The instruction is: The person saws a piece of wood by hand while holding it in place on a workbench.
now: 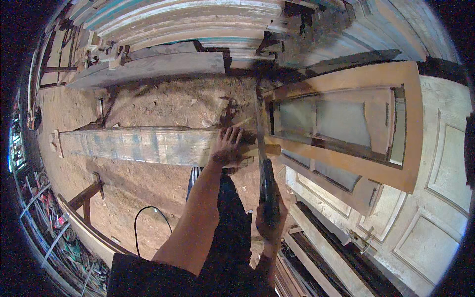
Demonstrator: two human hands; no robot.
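Observation:
A long weathered plank point(143, 143) with bluish stains lies crosswise in front of me, raised above the dirt floor. My left hand point(228, 143) rests flat on its right part, fingers apart, holding nothing. My right hand point(277, 220) is closed round the dark handle point(268, 190) of a handsaw. Its long narrow blade point(261, 116) points away from me, just beyond the plank's right end. Whether the blade touches the wood I cannot tell. A small strip of wood point(272, 148) shows beside the blade.
Orange-brown framed panels point(413, 128) lean at the right, next to white panelled doors point(445, 163). Stacked boards point(173, 29) fill the far side, with a thick grey plank point(163, 67) before them. Timber lengths point(321, 247) lie at lower right. Tangled scrap point(64, 237) and a low wooden frame point(86, 218) stand left.

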